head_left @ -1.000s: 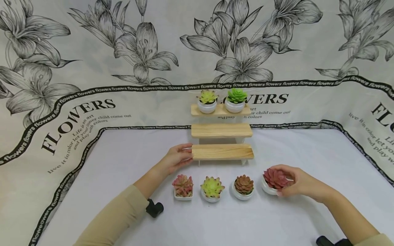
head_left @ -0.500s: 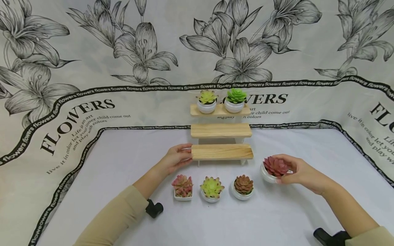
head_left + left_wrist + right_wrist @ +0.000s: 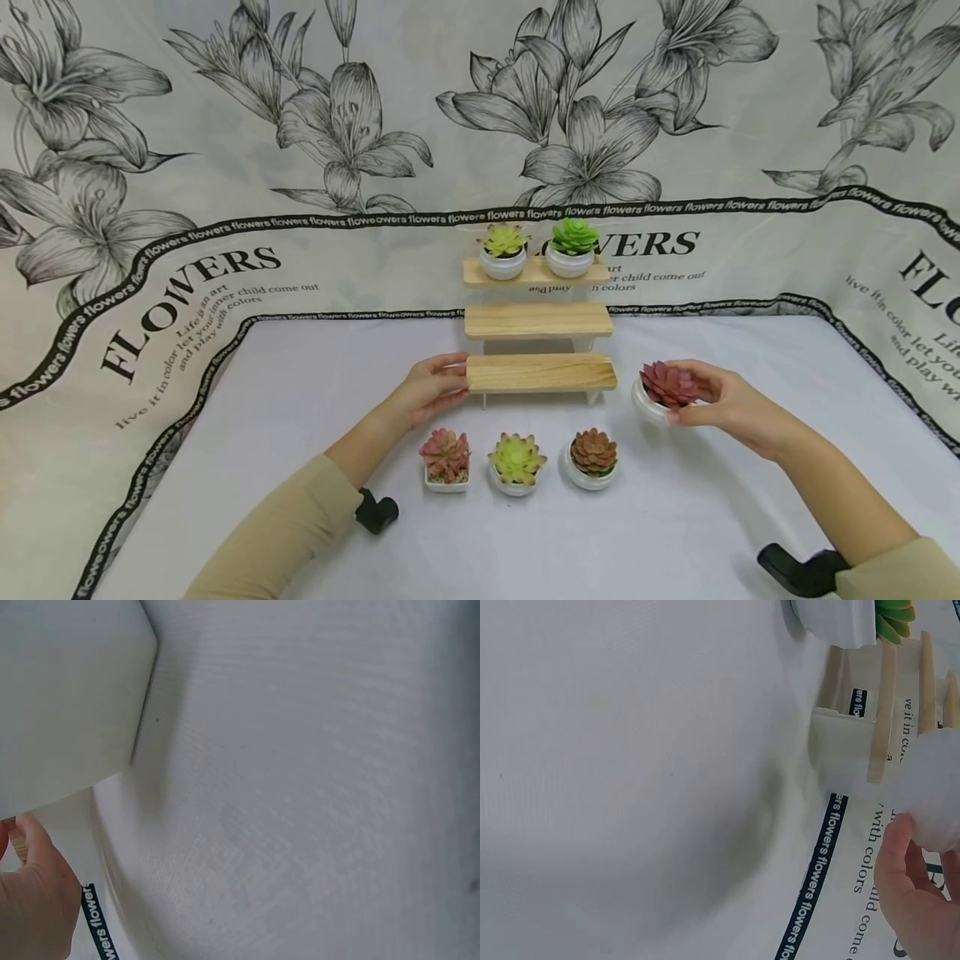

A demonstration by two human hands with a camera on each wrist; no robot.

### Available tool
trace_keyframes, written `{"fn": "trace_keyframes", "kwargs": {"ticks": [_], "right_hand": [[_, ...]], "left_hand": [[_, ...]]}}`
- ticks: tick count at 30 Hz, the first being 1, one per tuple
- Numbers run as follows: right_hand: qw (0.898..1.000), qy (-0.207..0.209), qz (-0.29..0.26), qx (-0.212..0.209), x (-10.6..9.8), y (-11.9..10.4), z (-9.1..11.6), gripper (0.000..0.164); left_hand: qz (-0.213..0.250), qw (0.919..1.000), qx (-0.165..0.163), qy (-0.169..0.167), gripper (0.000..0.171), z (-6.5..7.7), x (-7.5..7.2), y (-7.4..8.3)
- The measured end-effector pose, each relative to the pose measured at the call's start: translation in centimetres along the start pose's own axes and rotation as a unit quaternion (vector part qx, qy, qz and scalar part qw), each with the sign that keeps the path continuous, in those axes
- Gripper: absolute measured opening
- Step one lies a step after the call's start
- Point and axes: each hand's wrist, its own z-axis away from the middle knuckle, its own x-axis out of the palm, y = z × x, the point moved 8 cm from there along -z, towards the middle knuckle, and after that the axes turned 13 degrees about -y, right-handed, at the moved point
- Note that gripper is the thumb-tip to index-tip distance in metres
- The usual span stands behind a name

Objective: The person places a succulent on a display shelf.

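Observation:
My right hand (image 3: 738, 408) grips the round white pot of a dark red succulent (image 3: 667, 383), raised above the cloth to the right of the lowest shelf. In the right wrist view its thumb and fingers hold the white pot (image 3: 934, 791). My left hand (image 3: 429, 390) holds the left end of the lowest board of a three-tier wooden display stand (image 3: 540, 372); some of its fingers are hidden behind the board. Two potted succulents, one yellow-green (image 3: 503, 250) and one bright green (image 3: 572, 247), stand on the top board.
In front of the stand is a row of a pink succulent (image 3: 446, 460) in a square pot, a lime-green succulent (image 3: 517, 462) and a brown succulent (image 3: 592, 458). A flower-printed cloth (image 3: 360, 258) hangs behind the white table cover (image 3: 300, 367).
My right hand has lifted the red succulent off the table and moved it away from me, up beside the lowest shelf. The left hand stays on the stand.

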Motion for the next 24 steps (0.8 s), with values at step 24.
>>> {"fn": "trace_keyframes", "kwargs": {"ticks": [24], "right_hand": [[0.999, 0.001, -0.038, -0.017, 0.2, -4.6, -3.1, 0.071]], "left_hand": [[0.002, 0.9999, -0.011, 0.006, 0.053, 0.1, 0.0, 0.0]]}}
